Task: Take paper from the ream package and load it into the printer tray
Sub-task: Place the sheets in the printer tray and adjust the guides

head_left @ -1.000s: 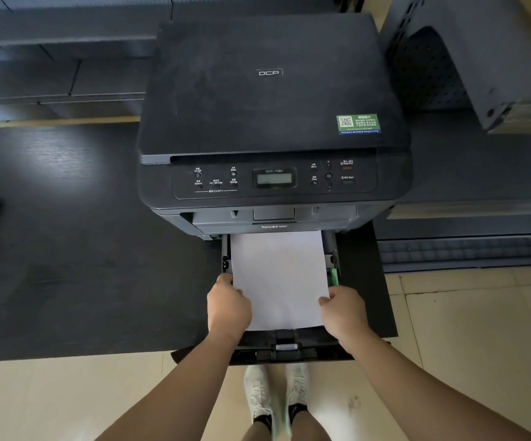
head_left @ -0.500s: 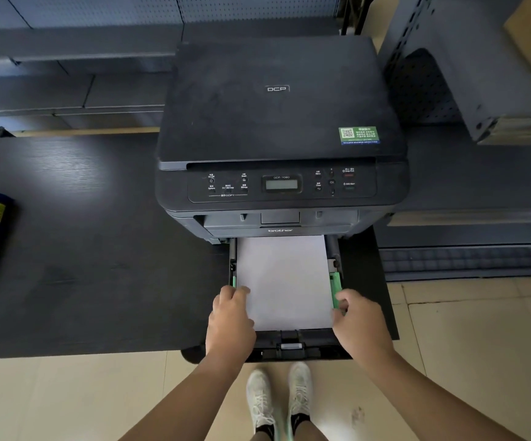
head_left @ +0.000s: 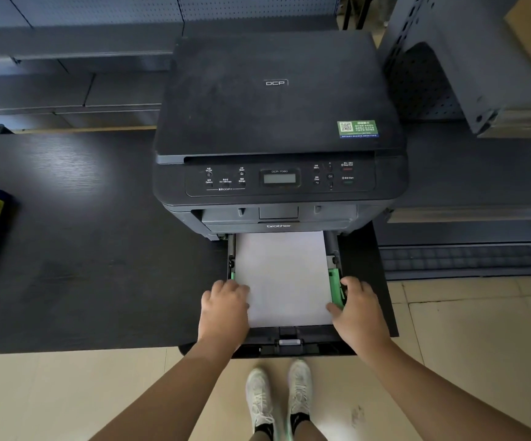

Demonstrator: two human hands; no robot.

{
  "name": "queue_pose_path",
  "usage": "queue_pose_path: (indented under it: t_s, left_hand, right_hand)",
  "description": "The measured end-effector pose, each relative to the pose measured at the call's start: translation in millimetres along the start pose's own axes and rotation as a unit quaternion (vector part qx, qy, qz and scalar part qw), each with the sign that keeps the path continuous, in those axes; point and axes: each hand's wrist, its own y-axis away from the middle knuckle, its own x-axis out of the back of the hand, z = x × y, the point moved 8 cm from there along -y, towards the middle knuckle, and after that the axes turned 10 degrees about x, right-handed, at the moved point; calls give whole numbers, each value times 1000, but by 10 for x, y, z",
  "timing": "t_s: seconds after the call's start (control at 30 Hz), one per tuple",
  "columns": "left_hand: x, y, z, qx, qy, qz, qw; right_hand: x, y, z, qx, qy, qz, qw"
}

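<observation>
The paper [head_left: 283, 278] lies flat in the pulled-out tray [head_left: 289, 340] of the printer [head_left: 276, 122] — the left hand [head_left: 224, 308] rests curled on its edge, the right hand [head_left: 358, 308] pinches the green guide [head_left: 335, 286] — likely to square the stack.

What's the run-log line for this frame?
stage: seating paper in tray | left hand: on paper edge | right hand: at green guide | tray: pulled out
</observation>
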Motion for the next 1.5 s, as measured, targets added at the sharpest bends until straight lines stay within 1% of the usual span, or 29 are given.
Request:
queue_pose_path:
  t_s: [0.07, 0.13, 0.2, 0.3, 0.43, 0.57, 0.8, 0.97, 1.3, 1.5]
  left_hand:
    - [96, -23, -199, 95, 124, 14, 988]
    - [76, -33, -303, 153, 216, -14, 964]
    - [39, -50, -306, 164, 234, -33, 958]
    - [14, -65, -343, 195, 264, -30, 944]
    - [-33, -68, -373, 235, 279, -33, 930]
    - [-35, -60, -372, 268, 288, -30, 919]
    - [-51, -58, -389, 302, 325, -24, 896]
    - [-51, -79, -395, 317, 345, -28, 883]
    - [-81, -94, -395, 307, 349, -37, 885]
    - [-70, -109, -363, 293, 335, -34, 895]
  right_hand:
    - [41, -20, 20, -7, -26, 18, 999]
    - [55, -42, 27, 0, -31, 21, 999]
    - [40, -63, 40, 3, -39, 18, 999]
    - [21, -87, 91, -11, -47, 26, 998]
    - [14, -107, 150, -28, -49, 43, 997]
    - [-5, -127, 136, -45, -60, 36, 997]
    - [-55, -169, 194, -56, -80, 20, 995]
    - [-60, -169, 175, -45, -81, 29, 995]
    - [-24, -170, 148, -28, -87, 23, 996]
    - [-43, -178, 151, -25, -101, 25, 994]
